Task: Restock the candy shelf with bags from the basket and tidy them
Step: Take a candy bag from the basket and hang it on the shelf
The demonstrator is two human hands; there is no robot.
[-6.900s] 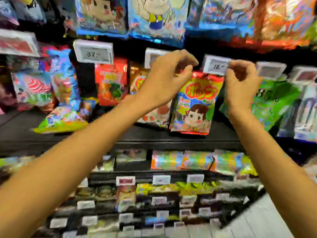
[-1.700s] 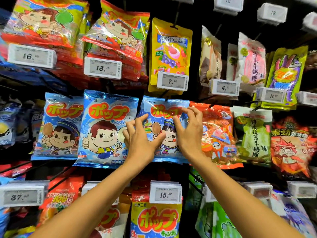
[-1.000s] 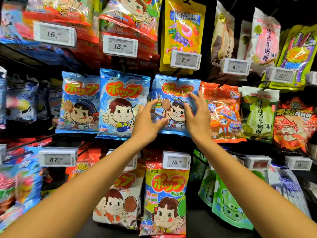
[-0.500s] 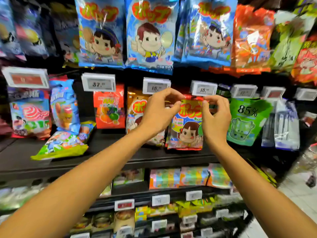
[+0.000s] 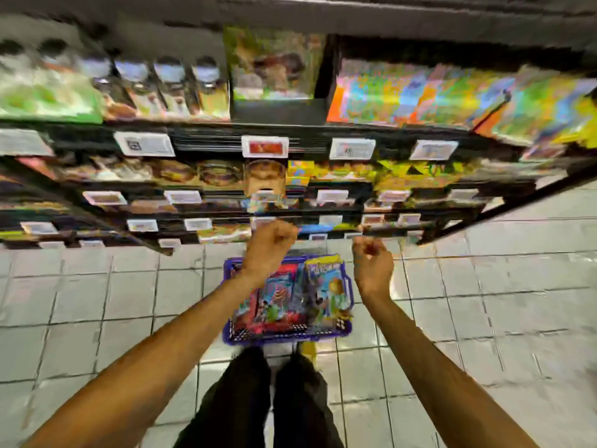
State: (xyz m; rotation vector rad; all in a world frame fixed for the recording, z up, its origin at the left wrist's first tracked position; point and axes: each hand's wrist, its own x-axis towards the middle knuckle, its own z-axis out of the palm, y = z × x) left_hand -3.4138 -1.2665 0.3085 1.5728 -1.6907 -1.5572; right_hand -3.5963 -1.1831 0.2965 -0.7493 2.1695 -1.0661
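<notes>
The view is blurred and looks steeply down at a blue basket (image 5: 286,336) standing on the pale tiled floor (image 5: 97,302), and everything here is placed against that basket. Beyond the basket and to its left, the lower tiers of the candy shelf (image 5: 200,147) run across the upper part of the view, with white price tags (image 5: 144,143) along their front edges and packs too smeared to read. Above the basket's left rim, the left hand (image 5: 270,245) hangs in the air with its fingers curled into a loose fist; nothing shows in its grip, and it touches neither the basket nor the shelf. Inside the basket lie the candy bags (image 5: 281,295), packed side by side: reddish ones toward the left wall, a blue and yellow one (image 5: 328,286) toward the right wall, their printed faces turned upward. Just nearer than the basket, two legs in dark trousers (image 5: 268,399) stand on the tiles, with a small yellow shape beside them that I cannot identify. Above and just right of the basket's right rim, the right hand (image 5: 373,266) hovers with fingers half bent toward the palm, its grip holding nothing visible. Farther right of the basket, the shelf's end angles away over bare tiles.
</notes>
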